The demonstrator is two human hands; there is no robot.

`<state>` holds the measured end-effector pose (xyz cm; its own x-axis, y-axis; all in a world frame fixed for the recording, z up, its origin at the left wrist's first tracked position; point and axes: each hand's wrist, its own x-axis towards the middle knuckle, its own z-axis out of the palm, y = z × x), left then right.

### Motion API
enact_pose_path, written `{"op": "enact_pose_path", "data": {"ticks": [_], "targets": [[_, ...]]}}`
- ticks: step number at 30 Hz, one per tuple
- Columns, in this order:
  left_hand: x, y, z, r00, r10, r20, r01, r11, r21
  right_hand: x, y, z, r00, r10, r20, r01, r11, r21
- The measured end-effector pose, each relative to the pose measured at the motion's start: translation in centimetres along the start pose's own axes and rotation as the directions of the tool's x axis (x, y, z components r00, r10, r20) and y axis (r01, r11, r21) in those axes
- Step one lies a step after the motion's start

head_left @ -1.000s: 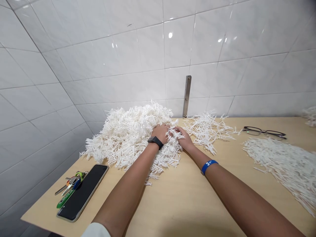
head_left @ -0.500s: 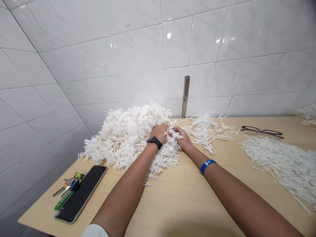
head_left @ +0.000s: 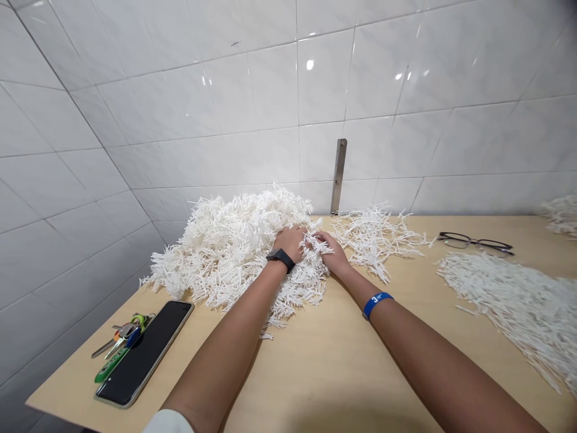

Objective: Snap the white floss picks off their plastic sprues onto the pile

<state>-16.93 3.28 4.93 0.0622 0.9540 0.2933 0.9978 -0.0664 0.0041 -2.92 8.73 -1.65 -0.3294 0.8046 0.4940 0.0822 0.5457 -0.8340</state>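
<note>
Against a second ago we find the whole scene slightly farther left in the view, our hands keeping their place. Near the front left corner of the pale wood-look tabletop (head_left: 315, 373) lies a bunch of metal keys (head_left: 124, 334) with a green tag (head_left: 110, 364), its white lettering too small for us to read, along the left side of a black-screened, light-rimmed phone (head_left: 146, 355). Toward the back left corner rises a large heap of thin white strands (head_left: 225, 246). On its right side our left hand (head_left: 292, 242), wearing a black watch (head_left: 280, 259), is half curled, fingertips hidden. Our right hand (head_left: 334, 254) bends its fingers at a small white tuft (head_left: 322, 246) between the two; we cannot tell if either grips it. The blue wristband (head_left: 377, 305) shows a white "3" and smaller unreadable print. Beyond, a loose scatter of white strands (head_left: 381, 237) lies by the back edge, then black-framed eyeglasses (head_left: 475, 242) and a flat white strand pile (head_left: 509, 294) toward the right.
</note>
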Motion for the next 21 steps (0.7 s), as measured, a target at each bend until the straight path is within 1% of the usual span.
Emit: {"op": "enact_pose_path", "data": {"ticks": [6,9,21], "targets": [[-0.01,0.01,-0.12,1.0,0.007,-0.002,-0.007,1.0,-0.004,0.04,-0.18,-0.03,1.0,-0.018,0.004,0.018,1.0,0.013],[-0.03,0.05,-0.2,1.0,-0.006,0.005,0.006,1.0,0.0,0.07,-0.19,-0.01,1.0,-0.008,-0.002,0.008,1.0,0.014],[-0.19,0.15,-0.45,1.0,0.006,0.008,-0.006,1.0,0.014,0.08,-0.01,0.06,1.0,0.001,0.008,-0.001,1.0,0.023]]}}
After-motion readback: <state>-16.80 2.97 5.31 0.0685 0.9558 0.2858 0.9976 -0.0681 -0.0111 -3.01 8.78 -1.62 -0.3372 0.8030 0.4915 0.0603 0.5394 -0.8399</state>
